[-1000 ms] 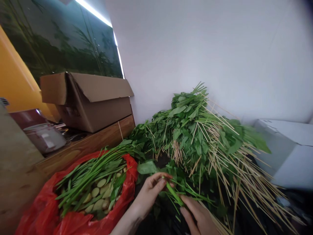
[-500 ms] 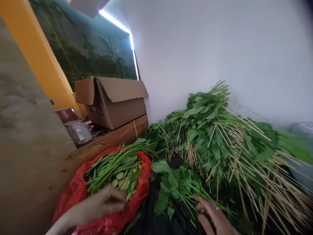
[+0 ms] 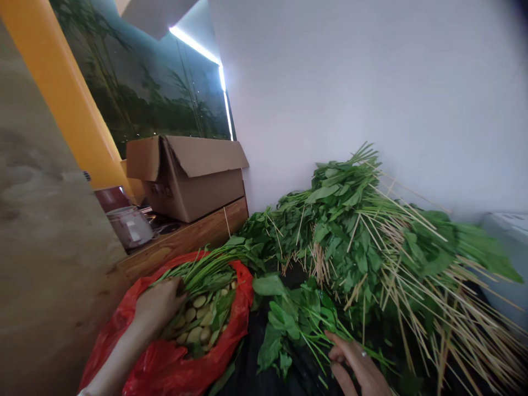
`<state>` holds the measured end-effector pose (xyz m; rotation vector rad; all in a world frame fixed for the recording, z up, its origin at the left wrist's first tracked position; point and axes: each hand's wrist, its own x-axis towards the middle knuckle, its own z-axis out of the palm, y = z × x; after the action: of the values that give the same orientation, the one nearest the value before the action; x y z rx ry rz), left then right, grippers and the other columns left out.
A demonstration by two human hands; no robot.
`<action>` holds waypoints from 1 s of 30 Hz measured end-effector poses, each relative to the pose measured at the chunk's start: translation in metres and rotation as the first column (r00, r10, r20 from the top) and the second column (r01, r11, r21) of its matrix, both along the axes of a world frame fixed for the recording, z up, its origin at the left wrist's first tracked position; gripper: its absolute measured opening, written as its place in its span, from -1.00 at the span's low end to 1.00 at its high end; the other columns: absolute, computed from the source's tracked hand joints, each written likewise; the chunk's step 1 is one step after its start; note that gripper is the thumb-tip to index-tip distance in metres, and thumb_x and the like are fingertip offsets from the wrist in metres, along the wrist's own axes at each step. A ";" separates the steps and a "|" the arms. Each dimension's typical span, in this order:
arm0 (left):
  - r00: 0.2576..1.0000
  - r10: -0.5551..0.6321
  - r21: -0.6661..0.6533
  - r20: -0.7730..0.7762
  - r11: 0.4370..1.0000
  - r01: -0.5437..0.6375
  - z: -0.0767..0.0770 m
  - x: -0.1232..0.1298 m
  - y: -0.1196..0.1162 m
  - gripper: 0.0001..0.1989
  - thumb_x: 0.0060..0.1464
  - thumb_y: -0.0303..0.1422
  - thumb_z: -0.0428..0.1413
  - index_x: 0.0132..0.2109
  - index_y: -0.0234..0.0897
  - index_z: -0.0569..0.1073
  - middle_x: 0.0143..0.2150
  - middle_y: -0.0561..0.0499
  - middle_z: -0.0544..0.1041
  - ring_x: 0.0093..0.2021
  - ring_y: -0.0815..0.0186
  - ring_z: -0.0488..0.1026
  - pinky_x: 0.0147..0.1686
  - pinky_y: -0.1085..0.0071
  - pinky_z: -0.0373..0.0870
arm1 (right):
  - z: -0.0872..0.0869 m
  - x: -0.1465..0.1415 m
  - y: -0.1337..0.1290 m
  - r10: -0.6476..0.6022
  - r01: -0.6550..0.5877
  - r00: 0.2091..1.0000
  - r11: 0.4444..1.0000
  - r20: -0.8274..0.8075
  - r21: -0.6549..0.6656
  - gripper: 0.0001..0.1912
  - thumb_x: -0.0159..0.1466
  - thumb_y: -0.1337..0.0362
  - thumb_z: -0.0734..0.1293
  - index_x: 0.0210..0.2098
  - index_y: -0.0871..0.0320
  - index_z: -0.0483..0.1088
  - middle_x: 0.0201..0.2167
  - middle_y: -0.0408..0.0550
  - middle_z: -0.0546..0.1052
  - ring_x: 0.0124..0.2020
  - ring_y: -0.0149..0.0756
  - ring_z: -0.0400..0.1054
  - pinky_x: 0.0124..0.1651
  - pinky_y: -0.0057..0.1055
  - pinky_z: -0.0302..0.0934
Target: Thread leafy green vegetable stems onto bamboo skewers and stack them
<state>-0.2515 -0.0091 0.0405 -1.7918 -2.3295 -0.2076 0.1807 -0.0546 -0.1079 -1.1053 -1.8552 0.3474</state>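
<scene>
My left hand [image 3: 159, 302] rests on long green stems [image 3: 198, 278] at the near edge of a red plastic bag [image 3: 243, 291], and I cannot tell if it grips them. Pale green round slices [image 3: 193, 324] lie under the stems in the bag. My right hand [image 3: 355, 366], wearing a ring, is low at the bottom edge with its fingers apart, beside the thin stalks of a loose leafy sprig [image 3: 289, 324]. Behind it rises a large heap of leafy greens [image 3: 350, 236] stuck through with many bamboo skewers [image 3: 412, 291].
A black plastic sheet [image 3: 243, 352] lies under the greens. An open cardboard box [image 3: 185, 181] sits on a wooden shelf [image 3: 185, 242] beside a pale lidded tin [image 3: 130, 226]. A white wall [image 3: 330, 82] stands behind, with a beige surface [image 3: 49, 247] at left.
My left hand has moved from above the bag's near side up and onto the stems. Earlier both hands were together on a green stem beside the bag. My right hand has barely moved since.
</scene>
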 end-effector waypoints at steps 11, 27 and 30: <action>0.489 -0.523 0.664 0.698 0.727 -0.171 0.035 0.055 0.009 -0.62 -0.08 -0.13 0.20 -0.15 -0.18 0.33 -0.34 0.12 0.43 -0.37 0.34 0.39 -0.37 0.49 0.31 | 0.012 -0.001 -0.001 0.017 -0.018 1.000 1.000 0.016 0.008 -0.64 0.27 0.29 0.23 0.06 0.04 0.34 -0.40 -0.11 0.55 -0.38 -0.32 0.49 -0.29 -0.49 0.37; -0.216 -0.420 0.470 0.882 0.822 0.320 -0.086 0.285 -0.011 -0.53 -0.12 -0.30 0.30 -0.05 -0.18 0.33 -0.27 0.00 0.54 -0.26 0.23 0.50 -0.25 0.34 0.43 | 0.039 -0.004 -0.010 -0.043 0.038 0.999 0.985 -0.024 -0.166 -0.71 0.21 0.17 0.29 -0.11 0.12 0.42 -0.39 -0.07 0.54 -0.41 -0.28 0.42 -0.32 -0.41 0.33; 0.076 -0.574 0.489 0.815 0.753 0.439 -0.083 0.289 -0.017 -0.53 0.03 -0.31 0.19 0.10 -0.18 0.31 -0.17 -0.08 0.56 -0.16 0.17 0.50 -0.13 0.24 0.43 | 0.027 -0.001 -0.008 -0.126 0.106 0.988 0.973 -0.092 -0.203 -0.68 0.27 0.11 0.23 -0.10 0.13 0.45 -0.28 0.02 0.59 -0.29 -0.20 0.47 -0.24 -0.39 0.36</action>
<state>0.0378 -0.0261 -0.0427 -2.8294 -1.7721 -2.0503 0.1798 -0.0622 -0.0809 -1.2995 -1.6824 0.5208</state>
